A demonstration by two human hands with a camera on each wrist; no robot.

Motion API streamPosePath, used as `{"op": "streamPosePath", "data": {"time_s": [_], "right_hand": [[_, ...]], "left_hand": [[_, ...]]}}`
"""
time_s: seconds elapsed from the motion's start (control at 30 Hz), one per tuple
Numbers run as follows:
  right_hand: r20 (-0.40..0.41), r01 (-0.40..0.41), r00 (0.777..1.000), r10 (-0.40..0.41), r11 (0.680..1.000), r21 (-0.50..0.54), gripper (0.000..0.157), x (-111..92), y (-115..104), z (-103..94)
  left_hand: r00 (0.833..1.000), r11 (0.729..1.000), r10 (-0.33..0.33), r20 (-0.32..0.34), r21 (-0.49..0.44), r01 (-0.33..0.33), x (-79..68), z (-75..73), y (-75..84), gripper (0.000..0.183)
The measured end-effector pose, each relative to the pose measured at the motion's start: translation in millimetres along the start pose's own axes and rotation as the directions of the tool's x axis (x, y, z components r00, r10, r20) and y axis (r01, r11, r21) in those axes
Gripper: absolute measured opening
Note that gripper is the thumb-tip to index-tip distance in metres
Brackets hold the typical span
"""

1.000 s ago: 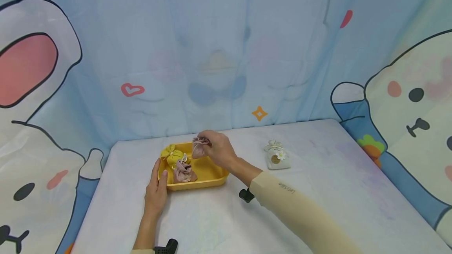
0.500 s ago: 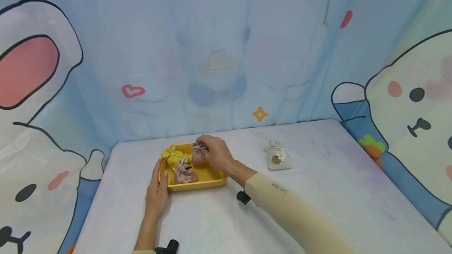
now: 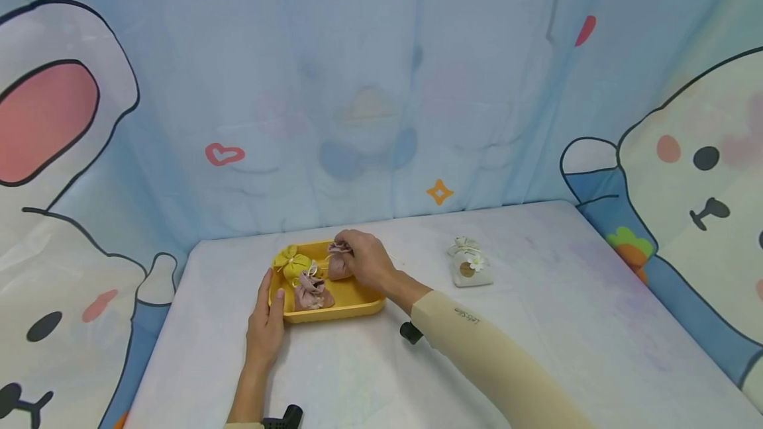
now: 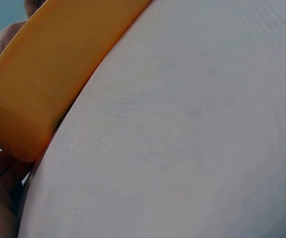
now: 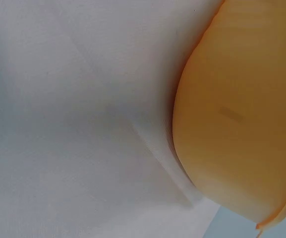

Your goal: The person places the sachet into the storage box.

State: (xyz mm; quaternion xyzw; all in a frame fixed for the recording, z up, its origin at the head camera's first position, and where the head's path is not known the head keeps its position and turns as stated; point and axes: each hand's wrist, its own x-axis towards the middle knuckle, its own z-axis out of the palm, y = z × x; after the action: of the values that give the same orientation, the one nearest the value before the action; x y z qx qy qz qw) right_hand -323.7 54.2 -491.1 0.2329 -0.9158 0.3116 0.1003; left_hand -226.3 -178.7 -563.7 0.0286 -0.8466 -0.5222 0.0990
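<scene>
In the head view, my right hand [image 3: 371, 259] pinches the gathered neck of a dusty-pink drawstring pouch [image 3: 340, 266] inside a yellow tray [image 3: 334, 313]. To its left in the tray sit a yellow drawstring pouch [image 3: 291, 261] and, in front of that, a second pink pouch [image 3: 311, 291] with a white cord. At the tray's left end, my left hand [image 3: 265, 323] holds the corner between thumb and fingers. The left wrist view has the tray's outer wall [image 4: 58, 64] large, with fingers [image 4: 14, 168] by its corner. The right wrist view shows the tray's rounded end [image 5: 232, 109].
A cream drawstring pouch [image 3: 469, 263] with a white flower lies on the white-covered table [image 3: 536, 323], right of the tray. Behind the table hangs a blue cartoon-printed curtain [image 3: 381, 85].
My right hand has lowered the pink pouch into the tray and shifted it slightly right. My left hand stays at the tray's left end.
</scene>
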Motion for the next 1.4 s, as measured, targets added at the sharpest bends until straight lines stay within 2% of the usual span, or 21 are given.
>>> {"op": "streamPosePath", "data": {"time_s": [0.43,1.07,1.4], "right_hand": [[0.005,-0.041,0.999,0.041,0.999,-0.031,0.03,-0.9,-1.4,-5.9],[-0.036,0.028,0.999,-0.032,0.995,-0.098,0.031,-7.4,3.1,-17.2],[-0.074,-0.009,0.997,0.001,0.993,-0.118,0.038,-13.3,11.1,-27.7]], "left_hand": [[1.0,1.0,0.009,-0.02,0.009,-0.009,-0.9,1.8,1.2,0.059],[1.0,1.0,-0.004,0.0,0.006,0.004,-0.4,0.1,2.7,0.06],[1.0,1.0,-0.002,0.004,0.01,0.002,0.8,0.5,-0.5,0.06]]}}
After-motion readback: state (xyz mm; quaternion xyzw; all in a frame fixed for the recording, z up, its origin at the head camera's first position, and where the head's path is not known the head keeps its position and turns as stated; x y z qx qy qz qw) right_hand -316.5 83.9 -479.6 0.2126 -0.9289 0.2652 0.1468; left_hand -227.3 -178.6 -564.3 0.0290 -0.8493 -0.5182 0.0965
